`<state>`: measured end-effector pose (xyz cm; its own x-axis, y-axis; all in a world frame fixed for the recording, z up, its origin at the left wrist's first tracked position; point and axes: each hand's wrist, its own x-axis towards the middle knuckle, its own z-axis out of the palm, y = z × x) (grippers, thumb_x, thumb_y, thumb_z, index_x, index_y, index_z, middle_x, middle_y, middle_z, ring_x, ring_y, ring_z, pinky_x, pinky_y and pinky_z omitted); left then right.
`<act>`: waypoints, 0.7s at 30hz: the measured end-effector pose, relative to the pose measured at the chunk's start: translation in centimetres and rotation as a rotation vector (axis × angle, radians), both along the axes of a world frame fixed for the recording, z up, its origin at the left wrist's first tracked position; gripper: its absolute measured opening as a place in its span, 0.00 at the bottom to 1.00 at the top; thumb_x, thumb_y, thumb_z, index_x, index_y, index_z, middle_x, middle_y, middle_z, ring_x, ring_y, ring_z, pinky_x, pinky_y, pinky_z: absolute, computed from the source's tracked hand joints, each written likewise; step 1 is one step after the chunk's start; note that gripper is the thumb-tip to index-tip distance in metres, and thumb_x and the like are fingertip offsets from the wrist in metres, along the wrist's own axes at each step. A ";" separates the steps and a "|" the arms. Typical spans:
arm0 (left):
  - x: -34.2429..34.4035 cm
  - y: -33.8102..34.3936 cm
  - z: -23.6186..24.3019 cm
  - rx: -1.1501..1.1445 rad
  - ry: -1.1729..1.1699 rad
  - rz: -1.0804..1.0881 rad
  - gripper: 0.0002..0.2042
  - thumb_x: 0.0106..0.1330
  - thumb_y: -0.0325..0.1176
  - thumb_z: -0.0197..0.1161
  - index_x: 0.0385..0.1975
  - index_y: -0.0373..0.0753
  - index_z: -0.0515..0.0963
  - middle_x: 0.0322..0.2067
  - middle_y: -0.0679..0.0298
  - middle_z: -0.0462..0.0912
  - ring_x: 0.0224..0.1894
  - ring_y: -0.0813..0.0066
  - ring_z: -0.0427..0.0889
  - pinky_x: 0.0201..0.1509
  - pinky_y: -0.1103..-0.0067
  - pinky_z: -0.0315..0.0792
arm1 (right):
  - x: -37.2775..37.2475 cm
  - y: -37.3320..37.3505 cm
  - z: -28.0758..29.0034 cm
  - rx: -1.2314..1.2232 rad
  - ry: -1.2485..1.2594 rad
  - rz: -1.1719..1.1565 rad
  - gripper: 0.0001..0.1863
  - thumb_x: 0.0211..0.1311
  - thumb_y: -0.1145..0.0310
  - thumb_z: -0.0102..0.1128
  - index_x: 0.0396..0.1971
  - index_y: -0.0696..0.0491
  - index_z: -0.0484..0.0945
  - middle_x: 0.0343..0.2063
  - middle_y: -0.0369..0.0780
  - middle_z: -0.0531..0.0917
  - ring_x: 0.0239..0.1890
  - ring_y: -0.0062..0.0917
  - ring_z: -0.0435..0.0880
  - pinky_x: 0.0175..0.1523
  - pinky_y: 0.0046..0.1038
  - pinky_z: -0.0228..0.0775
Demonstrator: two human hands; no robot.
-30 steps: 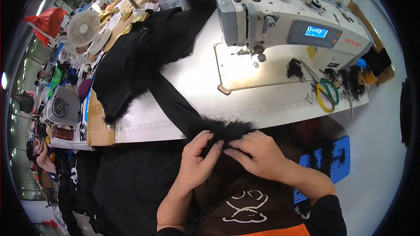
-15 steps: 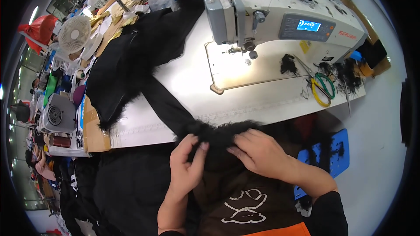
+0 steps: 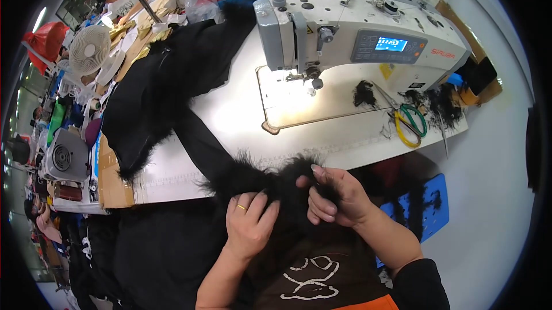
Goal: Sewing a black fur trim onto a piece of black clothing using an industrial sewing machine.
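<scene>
Black fur trim (image 3: 238, 175) on a black garment lies across the table's front edge in front of me. My left hand (image 3: 251, 225) is closed on it, fingers pressed down over the fur, a ring on one of them. My right hand (image 3: 342, 199) holds the trim's right part between thumb and curled fingers, palm turned up. The black cloth strip (image 3: 198, 143) runs from the trim back to the main garment piece (image 3: 135, 94), which spreads over the table at the left. Fur hides the fingertips in part.
A white sewing machine (image 3: 351, 37) with a lit screen stands at the back right. Scissors (image 3: 405, 120) with yellow and green handles lie beside black fur scraps (image 3: 445, 106). Below the table's right side is a blue stool (image 3: 431, 209). Another person (image 3: 123, 2) works at the far left.
My right hand has turned palm up and lifted the trim's right part. My left hand has rolled over, knuckles up, onto the fur. The whole view has shifted slightly.
</scene>
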<state>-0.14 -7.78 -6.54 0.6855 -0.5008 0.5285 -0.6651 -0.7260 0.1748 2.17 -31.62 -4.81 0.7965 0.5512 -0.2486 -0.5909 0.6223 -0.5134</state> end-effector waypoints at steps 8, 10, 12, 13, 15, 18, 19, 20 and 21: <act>1.3 1.5 0.9 -0.127 0.045 0.053 0.16 0.49 0.24 0.68 0.40 0.36 0.82 0.37 0.56 0.80 0.37 0.57 0.80 0.39 0.65 0.74 | -1.2 0.2 0.6 -0.270 -0.240 -0.013 0.15 0.76 0.63 0.57 0.46 0.63 0.76 0.20 0.40 0.78 0.24 0.30 0.80 0.42 0.42 0.78; 1.5 1.9 1.2 -0.267 0.194 0.057 0.15 0.58 0.21 0.69 0.46 0.33 0.80 0.39 0.53 0.80 0.39 0.56 0.81 0.44 0.69 0.75 | -1.0 -0.6 0.4 -0.310 -0.229 -0.159 0.14 0.75 0.64 0.58 0.48 0.60 0.75 0.23 0.39 0.78 0.22 0.27 0.75 0.37 0.36 0.74; 2.1 2.3 1.9 -0.436 0.410 0.021 0.13 0.62 0.21 0.67 0.47 0.33 0.80 0.40 0.53 0.81 0.41 0.58 0.82 0.47 0.72 0.75 | 0.2 -1.6 0.5 -0.375 -0.152 -0.363 0.12 0.76 0.64 0.58 0.49 0.58 0.76 0.26 0.37 0.77 0.21 0.23 0.71 0.29 0.27 0.66; 2.1 2.5 2.7 -0.610 0.622 -0.024 0.10 0.66 0.22 0.65 0.47 0.33 0.80 0.42 0.52 0.81 0.43 0.60 0.83 0.50 0.75 0.76 | 0.7 -2.0 0.2 -0.398 -0.142 -0.427 0.13 0.76 0.63 0.57 0.48 0.57 0.77 0.26 0.37 0.78 0.20 0.21 0.71 0.27 0.23 0.65; 2.0 3.4 3.6 -0.709 0.786 0.022 0.12 0.70 0.22 0.60 0.52 0.33 0.76 0.48 0.58 0.80 0.54 0.70 0.79 0.60 0.78 0.70 | 1.6 -2.1 0.4 -0.505 -0.205 -0.398 0.13 0.77 0.62 0.57 0.48 0.57 0.77 0.26 0.36 0.78 0.20 0.19 0.70 0.27 0.22 0.65; 3.0 4.7 4.5 -0.860 0.983 -0.013 0.15 0.70 0.23 0.60 0.55 0.33 0.72 0.51 0.64 0.78 0.59 0.75 0.73 0.66 0.78 0.64 | 2.5 -0.6 1.5 -0.603 -0.340 -0.158 0.14 0.75 0.61 0.60 0.46 0.58 0.79 0.32 0.39 0.83 0.24 0.20 0.77 0.28 0.21 0.67; 3.5 5.2 4.9 -0.763 0.997 -0.077 0.15 0.70 0.23 0.60 0.54 0.33 0.73 0.51 0.64 0.78 0.58 0.76 0.73 0.65 0.78 0.65 | 2.8 0.1 2.2 -0.571 -0.341 -0.050 0.15 0.74 0.61 0.61 0.48 0.58 0.81 0.35 0.40 0.85 0.27 0.20 0.80 0.32 0.20 0.69; 3.8 5.5 5.4 -0.664 1.004 -0.139 0.14 0.69 0.23 0.60 0.54 0.34 0.73 0.51 0.64 0.78 0.57 0.76 0.73 0.64 0.78 0.66 | 3.3 0.9 2.3 -0.555 -0.445 0.017 0.15 0.74 0.62 0.61 0.50 0.58 0.81 0.36 0.38 0.85 0.29 0.19 0.80 0.35 0.20 0.71; 4.0 5.6 5.6 -0.656 1.005 -0.136 0.14 0.69 0.23 0.60 0.54 0.34 0.73 0.51 0.64 0.78 0.57 0.76 0.73 0.64 0.78 0.66 | 3.9 1.9 2.4 -0.537 -0.549 0.085 0.16 0.74 0.63 0.61 0.53 0.57 0.81 0.36 0.37 0.85 0.32 0.18 0.81 0.38 0.20 0.72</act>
